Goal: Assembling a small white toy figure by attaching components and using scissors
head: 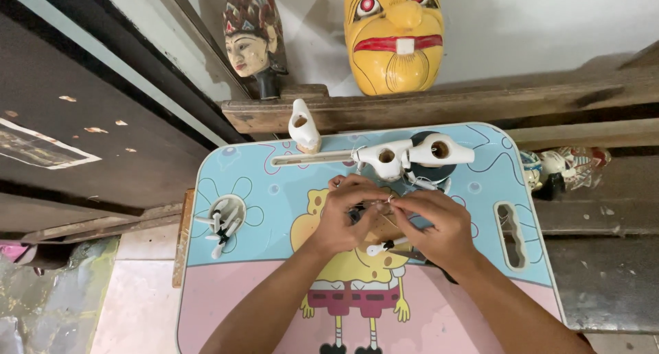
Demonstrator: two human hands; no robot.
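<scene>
**A:** What do you get from the head view?

**B:** I'm looking down on a small table point(480, 182) with a blue and pink cartoon top. My left hand point(347, 217) and right hand point(432, 223) are together at its middle, fingertips meeting and pinched on a small workpiece point(376, 225), brownish and mostly hidden by the fingers. I can't tell exactly what it is. A thin white-tipped tool point(386, 245) lies just under the hands.

**A:** And around them?

**B:** Just beyond the hands lie two white carved pieces with holes point(412, 151), touching each other, and a white rod point(312, 159) runs left from them. A white upright carving point(304, 126) stands at the far edge. At left, a round recess point(226, 218) holds small white bits. On the wooden ledge point(446, 100) behind stand a yellow mask point(393, 35) and a painted head point(250, 38).
</scene>
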